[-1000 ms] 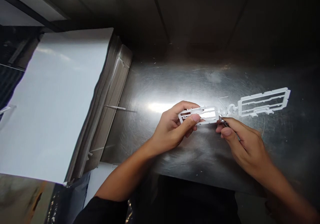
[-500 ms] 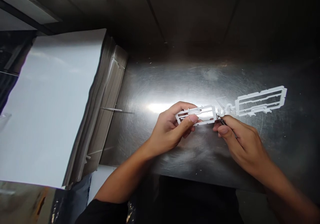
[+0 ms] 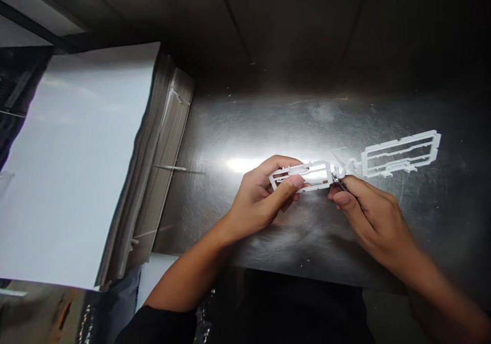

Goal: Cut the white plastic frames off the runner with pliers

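Observation:
A long white moulded plastic piece (image 3: 399, 152), two open frames joined by a thin curved runner, lies across the steel table (image 3: 268, 124). My left hand (image 3: 264, 196) is closed on its left frame (image 3: 303, 175), thumb on top, fingers behind. My right hand (image 3: 368, 213) pinches a thin dark metal tool (image 3: 340, 183). The tool's tip touches the runner just right of the left frame. The right frame rests free on the table.
A thick stack of flat sheets topped by a white sheet (image 3: 76, 155) fills the left side, its edges facing the table. A dark metal back wall (image 3: 307, 22) rises behind. The table's front edge runs just above my dark clothing (image 3: 287, 308).
The view has shifted slightly. Both hands keep the same grip, with the tool tip staying at the runner.

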The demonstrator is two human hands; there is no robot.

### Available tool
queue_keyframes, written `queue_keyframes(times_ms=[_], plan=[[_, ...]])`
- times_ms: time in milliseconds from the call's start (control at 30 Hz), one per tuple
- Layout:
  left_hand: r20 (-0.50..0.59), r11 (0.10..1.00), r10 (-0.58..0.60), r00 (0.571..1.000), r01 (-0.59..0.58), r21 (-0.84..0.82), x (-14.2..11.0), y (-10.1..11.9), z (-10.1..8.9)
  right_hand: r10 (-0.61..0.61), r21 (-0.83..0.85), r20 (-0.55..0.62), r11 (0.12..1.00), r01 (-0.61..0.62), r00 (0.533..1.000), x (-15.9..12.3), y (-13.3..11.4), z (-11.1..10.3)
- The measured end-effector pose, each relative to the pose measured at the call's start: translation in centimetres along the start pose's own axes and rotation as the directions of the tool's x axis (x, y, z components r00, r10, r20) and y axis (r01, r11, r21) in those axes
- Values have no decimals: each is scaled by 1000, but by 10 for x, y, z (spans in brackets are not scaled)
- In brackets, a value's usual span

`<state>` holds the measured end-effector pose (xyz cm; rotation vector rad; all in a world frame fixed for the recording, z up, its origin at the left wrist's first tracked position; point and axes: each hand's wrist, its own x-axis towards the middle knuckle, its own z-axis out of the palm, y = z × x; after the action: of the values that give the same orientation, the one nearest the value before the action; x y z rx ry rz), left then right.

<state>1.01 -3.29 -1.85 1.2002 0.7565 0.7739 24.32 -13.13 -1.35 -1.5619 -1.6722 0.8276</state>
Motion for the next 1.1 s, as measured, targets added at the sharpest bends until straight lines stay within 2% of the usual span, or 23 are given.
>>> queue_keyframes(times_ms=[167, 300, 367, 433, 533, 633, 733, 833, 900, 1033, 1100], plan=[[0, 1000, -5, 1000, 5, -8, 0, -1, 2, -32, -52, -14, 998, 31, 999, 0, -3, 0], [18, 1000, -5, 1000, 6, -28, 1, -4, 3, -120, -160, -54, 981, 110, 991, 2, -5, 1], [37, 1000, 3, 999, -4, 31, 3, -3, 0, -149, -212, -56, 968, 134, 987, 3, -4, 2], [40, 986, 35, 999, -41, 159, 6, 0, -5, -162, -264, -49, 954, 143, 986, 3, -1, 4], [16, 921, 118, 993, -115, 373, 9, 9, -12, -183, -350, -27, 922, 163, 983, 0, 3, 13], [40, 842, 175, 984, -171, 511, 7, 17, -12, -219, -430, 26, 878, 209, 975, -5, 4, 28], [153, 731, 173, 973, -231, 642, 5, 19, -6, -257, -493, 76, 830, 261, 963, -11, 1, 44], [268, 618, 122, 956, -285, 733, 9, 13, 0, -277, -520, 118, 800, 297, 954, -16, -3, 54], [291, 638, 90, 952, -279, 717, 14, 6, 1, -279, -534, 143, 786, 311, 950, -17, -4, 57], [265, 792, 72, 962, -216, 571, 20, -3, -2, -278, -558, 167, 764, 323, 946, -16, -2, 55], [221, 848, 90, 971, -191, 495, 19, -4, -3, -261, -534, 191, 781, 323, 946, -14, 0, 49]])
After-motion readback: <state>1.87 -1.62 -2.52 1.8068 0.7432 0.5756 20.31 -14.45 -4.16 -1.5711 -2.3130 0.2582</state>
